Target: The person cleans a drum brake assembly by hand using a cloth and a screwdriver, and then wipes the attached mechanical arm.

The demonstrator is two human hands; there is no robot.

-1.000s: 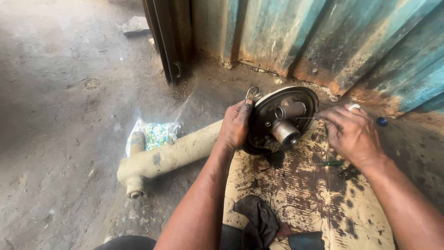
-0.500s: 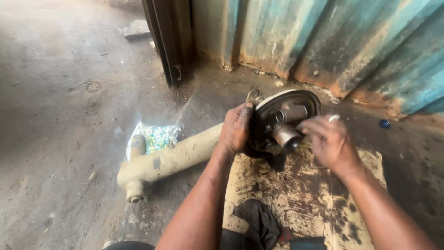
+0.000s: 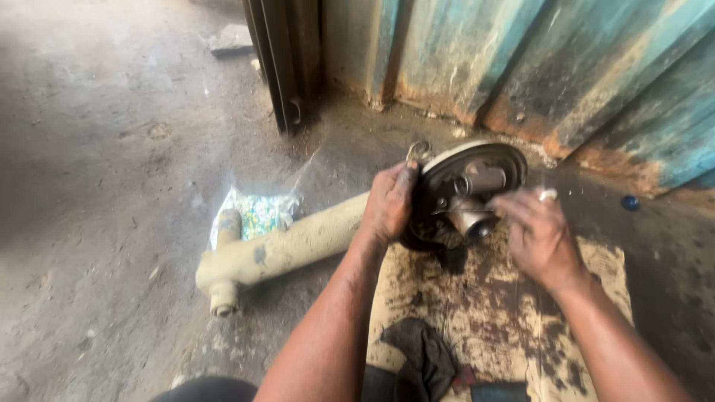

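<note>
Item: round dark backing plate [image 3: 497, 165] with a metal hub spindle [image 3: 473, 216] standing out from its middle, fixed to the end of a long, dirt-caked cream axle tube [image 3: 287, 246]. The assembly lies on the concrete floor [image 3: 104, 193], its plate end propped over a stained sheet of cardboard [image 3: 491, 313], just before a rusted blue-green corrugated wall [image 3: 521, 59].

Left hand [image 3: 389, 205]: curled over the plate's left rim, fingers clamped on the edge, steadying the piece.

Right hand [image 3: 538, 234]: fingers drawn together at the spindle's tip; motion blur hides whether they pinch a small part or only the spindle itself, so that cannot be told. A pale ring-like glint shows near one knuckle.

Step in hand, by judgement: work at the spindle end, fitting or loosening something by the fingers, with the plate braced. The next move would call for a firm brace on the rim and a straight, turning grip along the spindle's axis.

Surroundings: a dark rag [image 3: 421, 357] on the cardboard's near edge; a crumpled clear plastic bag [image 3: 257, 212] with green contents behind the tube; a small blue cap [image 3: 630, 202] by the wall.
</note>
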